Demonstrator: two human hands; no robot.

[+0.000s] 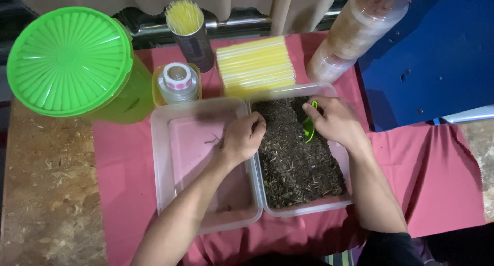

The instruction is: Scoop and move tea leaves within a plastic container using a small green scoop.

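- Head view: the right hand [334, 121] is closed around a small green scoop [309, 127], whose bowl dips into the dark crumbly material [296, 158] that fills the right clear tub [309, 208].
- The left hand [243, 138] is curled into a loose fist at the wall where the two tubs meet, fingers together near the dark material; whether it pinches anything I cannot tell.
- The left clear tub [164, 168] sits touching the right one, side by side, on the red cloth [437, 183] near the desk's front edge. It is nearly bare, with only a few dark flecks on its floor.
- Behind the right tub, a flat bundle of yellow straws [256, 65] lies on the cloth.
- Towards the desk's back edge, a dark cylinder cup [197, 47] stands upright, packed with yellow straws.
- Just left of that, a small yellow dish [157, 88] holds a roll of round stickers [177, 78].
- At the back left corner stands a large green container with a ribbed green lid [69, 60].
- At the back right, a tilted stack of clear lids [355, 31] leans over the cloth.
- The bare desk [46, 194] shows at the left, worn and speckled.
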